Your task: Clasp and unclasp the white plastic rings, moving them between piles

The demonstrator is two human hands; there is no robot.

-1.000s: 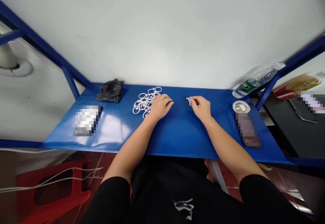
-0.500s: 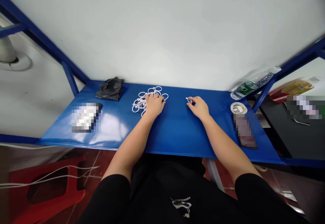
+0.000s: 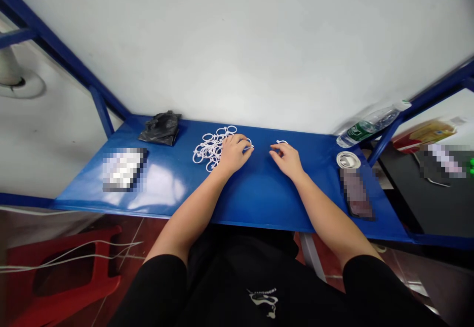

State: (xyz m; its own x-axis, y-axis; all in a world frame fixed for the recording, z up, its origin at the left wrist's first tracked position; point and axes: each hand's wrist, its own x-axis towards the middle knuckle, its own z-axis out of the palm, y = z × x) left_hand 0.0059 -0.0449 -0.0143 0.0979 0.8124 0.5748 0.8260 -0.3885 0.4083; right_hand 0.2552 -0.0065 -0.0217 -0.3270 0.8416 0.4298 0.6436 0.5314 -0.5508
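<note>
A loose pile of white plastic rings (image 3: 206,150), each with a small knob, lies left of centre on the blue table (image 3: 252,193). Beside the pile's right edge, my left hand (image 3: 233,154) has its thumb and fingers closed on one white ring (image 3: 250,141), which partly shows past the fingertips. My right hand (image 3: 288,160) rests to the right, thumb and forefinger a little apart with nothing between them. Just behind its fingers is another white ring (image 3: 282,142), mostly covered by the hand.
A black plastic bag (image 3: 161,128) and a blurred-out flat object (image 3: 125,170) lie to the left. At the right are a water bottle (image 3: 365,127), a coiled white cable (image 3: 348,160) and a blurred dark phone-like object (image 3: 357,192). A white wall (image 3: 237,60) rises behind the table.
My left hand has moved right from the pile, carrying a ring along. My right hand's fingers have come off the ring they pinched, which now sits behind them.
</note>
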